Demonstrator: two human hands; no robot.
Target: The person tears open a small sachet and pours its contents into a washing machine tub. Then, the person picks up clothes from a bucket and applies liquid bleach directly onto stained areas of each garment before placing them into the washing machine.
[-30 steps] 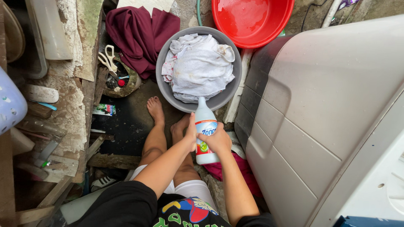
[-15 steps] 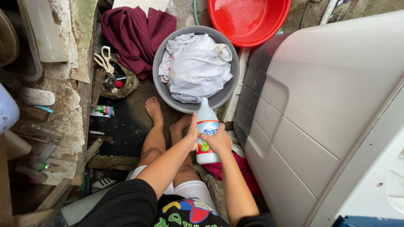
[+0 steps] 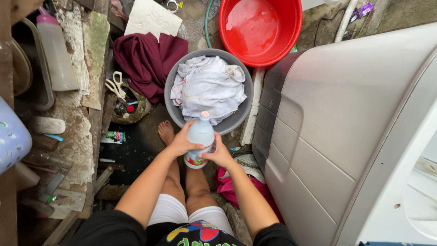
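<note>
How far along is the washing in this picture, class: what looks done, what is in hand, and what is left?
Done: the pale laundry is heaped in the grey basin, and the red tub holds water. In hand: the left hand and right hand grip the white bottle above the basin's edge. Left: the maroon cloth lies outside the basin, and the heap looks dry, not yet soaking.

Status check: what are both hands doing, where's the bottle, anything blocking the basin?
Left hand and right hand grip white plastic bottle. Bottle tilted toward grey round basin of white laundry. Nothing between them.
</note>
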